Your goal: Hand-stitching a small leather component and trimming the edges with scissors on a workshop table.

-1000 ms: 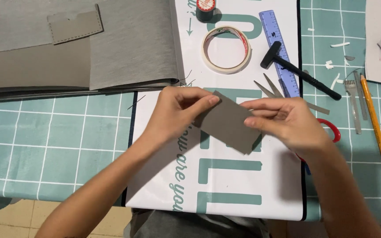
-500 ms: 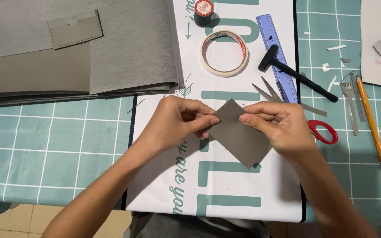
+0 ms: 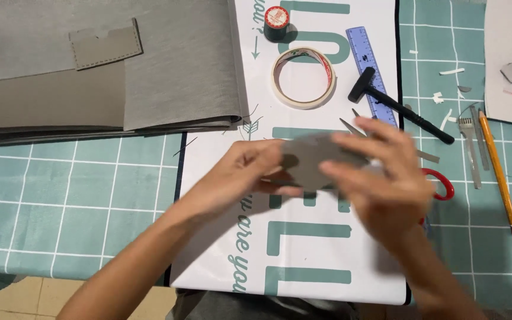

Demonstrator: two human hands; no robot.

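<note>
While the left hand [image 3: 241,175] pinches one edge, the blurred right hand [image 3: 380,178] grips the same small flat grey leather piece [image 3: 312,157]. They hover above a white printed sheet [image 3: 303,249], near a cream tape ring [image 3: 303,77].

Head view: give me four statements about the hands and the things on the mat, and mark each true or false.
1. Both hands, left hand and right hand, hold the grey piece. True.
2. The tape roll lies on the folded grey fabric. False: it lies on the white sheet.
3. The pencil lies right of the hammer. True.
4. The ruler is red. False: it is blue.
</note>
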